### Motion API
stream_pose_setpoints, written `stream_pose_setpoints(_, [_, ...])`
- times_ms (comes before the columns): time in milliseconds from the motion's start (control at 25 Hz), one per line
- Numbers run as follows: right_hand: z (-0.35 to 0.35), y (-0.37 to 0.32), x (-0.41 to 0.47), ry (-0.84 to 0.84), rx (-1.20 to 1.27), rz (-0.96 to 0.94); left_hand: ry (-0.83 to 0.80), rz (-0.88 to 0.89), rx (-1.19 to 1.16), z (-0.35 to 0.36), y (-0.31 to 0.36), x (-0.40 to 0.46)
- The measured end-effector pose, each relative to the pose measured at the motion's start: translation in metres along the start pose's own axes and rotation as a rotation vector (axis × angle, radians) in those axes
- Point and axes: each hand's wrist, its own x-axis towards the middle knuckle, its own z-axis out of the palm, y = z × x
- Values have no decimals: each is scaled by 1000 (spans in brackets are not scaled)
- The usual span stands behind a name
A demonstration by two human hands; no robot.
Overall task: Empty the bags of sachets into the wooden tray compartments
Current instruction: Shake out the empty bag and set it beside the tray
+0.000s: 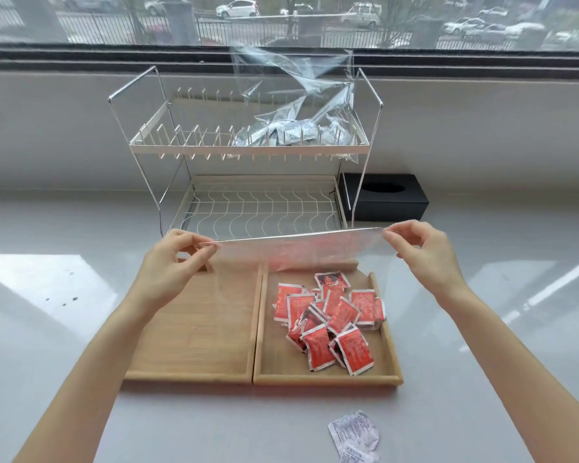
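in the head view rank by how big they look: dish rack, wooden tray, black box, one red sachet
1. dish rack
2. wooden tray, nearer the camera, so unsure against the rack
3. black box
4. red sachet

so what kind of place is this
Probably a kitchen or pantry counter by a street-facing window: a two-tier dish rack, a glossy grey countertop, and parked cars beyond the window.
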Motion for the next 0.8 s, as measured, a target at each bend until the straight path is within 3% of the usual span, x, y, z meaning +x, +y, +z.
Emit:
stream_pose_setpoints(240, [-41, -20, 18, 180, -22, -37, -80, 32, -169, 18, 36, 14])
stream_pose_setpoints(480, [-88, -8, 41, 258, 42, 47, -196, 18, -303, 68, 69, 40])
stream_pose_setpoints(800, [-131, 55, 88, 268, 64, 195, -328, -62, -226, 168, 84, 81])
